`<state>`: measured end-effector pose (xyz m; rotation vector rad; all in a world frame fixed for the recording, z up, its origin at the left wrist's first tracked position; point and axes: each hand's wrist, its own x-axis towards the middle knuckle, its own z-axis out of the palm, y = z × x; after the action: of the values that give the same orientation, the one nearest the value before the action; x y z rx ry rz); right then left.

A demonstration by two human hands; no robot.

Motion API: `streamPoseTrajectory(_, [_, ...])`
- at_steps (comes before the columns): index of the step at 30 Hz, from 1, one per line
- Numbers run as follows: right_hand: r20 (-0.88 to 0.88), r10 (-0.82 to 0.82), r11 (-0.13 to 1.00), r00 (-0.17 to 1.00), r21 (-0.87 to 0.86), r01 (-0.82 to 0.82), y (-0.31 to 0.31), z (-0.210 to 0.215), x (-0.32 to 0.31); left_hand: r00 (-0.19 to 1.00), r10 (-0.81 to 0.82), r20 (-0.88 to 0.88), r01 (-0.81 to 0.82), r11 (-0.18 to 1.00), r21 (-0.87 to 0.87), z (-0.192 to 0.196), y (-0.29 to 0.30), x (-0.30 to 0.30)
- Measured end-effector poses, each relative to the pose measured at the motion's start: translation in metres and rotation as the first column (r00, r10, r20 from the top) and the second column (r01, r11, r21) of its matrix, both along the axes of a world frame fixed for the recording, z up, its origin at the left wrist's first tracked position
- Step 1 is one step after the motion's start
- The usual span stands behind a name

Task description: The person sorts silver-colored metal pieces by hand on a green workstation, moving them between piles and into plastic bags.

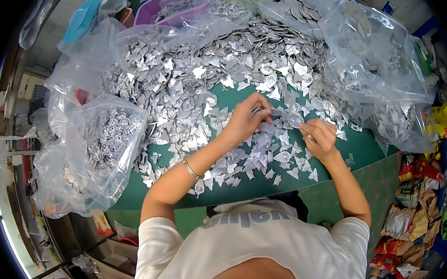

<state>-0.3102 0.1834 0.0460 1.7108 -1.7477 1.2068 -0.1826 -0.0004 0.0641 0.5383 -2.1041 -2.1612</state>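
A large heap of small flat silver metal pieces (201, 81) covers a green table (360, 149). My left hand (245, 120) is raised over the heap's near edge and pinches a stack of silver pieces (259, 110) between thumb and fingers. My right hand (319, 137) hovers just to its right, fingers curled around a small silver piece (307, 129). The two hands nearly meet above loose pieces. A thin bangle (191, 169) sits on my left wrist.
Clear plastic bags of silver parts stand at the left (95, 151) and at the back right (369, 51). A purple bin (178, 4) sits at the back. Colourful snack packets (409, 220) lie on the floor to the right.
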Motion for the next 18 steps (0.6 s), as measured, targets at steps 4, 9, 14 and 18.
streamPoseTrajectory(4, [-0.020, 0.050, 0.997, 0.999, -0.053, -0.051, -0.012, -0.002, 0.011, 0.990, 0.123, 0.064, -0.117, 0.501, 0.857, -0.012, 0.021, 0.006])
streamPoseTrajectory(9, [0.115, 0.101, 0.966, 0.988, 0.225, -0.125, -0.019, 0.012, 0.022, 0.992, 0.085, 0.098, -0.121, 0.324, 0.938, -0.027, 0.026, 0.005])
streamPoseTrajectory(14, [0.573, -0.134, 0.959, 0.809, 0.280, -0.039, -0.017, 0.007, -0.001, 0.953, 0.250, 0.169, -0.254, 0.364, 0.896, -0.021, 0.028, -0.001])
streamPoseTrajectory(18, [0.586, -0.328, 0.916, 0.741, 0.390, 0.096, -0.024, 0.000, -0.030, 0.937, 0.282, 0.204, -0.285, 0.285, 0.915, -0.020, 0.020, 0.007])
